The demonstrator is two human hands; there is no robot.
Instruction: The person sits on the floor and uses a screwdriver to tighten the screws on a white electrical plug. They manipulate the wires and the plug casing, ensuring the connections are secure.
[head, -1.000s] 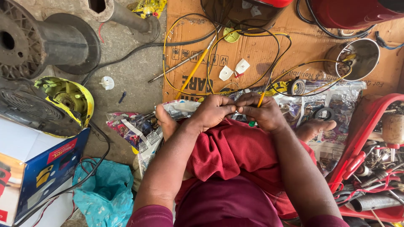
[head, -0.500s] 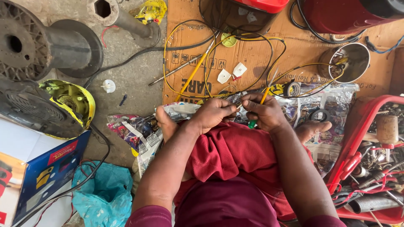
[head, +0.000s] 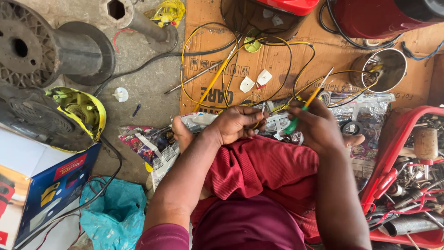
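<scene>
Sitting over a sheet of brown cardboard (head: 296, 60) spread on the floor, the person works with both hands just at its near edge, above red-clothed knees. The right hand (head: 317, 125) has its fingers closed around a screwdriver (head: 305, 107), a slim tool with a green and yellow grip and a thin metal shaft that slants up and away over the cardboard. The left hand (head: 238, 124) has its fingers curled together, pinching the ends of yellow wires (head: 203, 60); what exactly sits between the fingertips is too small to tell. The wires run from the left hand out in wide loops across the cardboard, mixed with a few black ones.

On the cardboard lie two small white tags (head: 255, 81) side by side, and a second screwdriver (head: 217, 76) with a long yellow handle beside the loops. One round metal tin (head: 386, 69) stands toward the cardboard's right end. Left of the cardboard, on bare concrete, are two grey spools (head: 51, 51), one large and one small, one yellow-rimmed housing (head: 76, 111) and one blue carton (head: 51, 190). Right of the cardboard's near corner sits one red tray (head: 393, 171) full of metal parts.
</scene>
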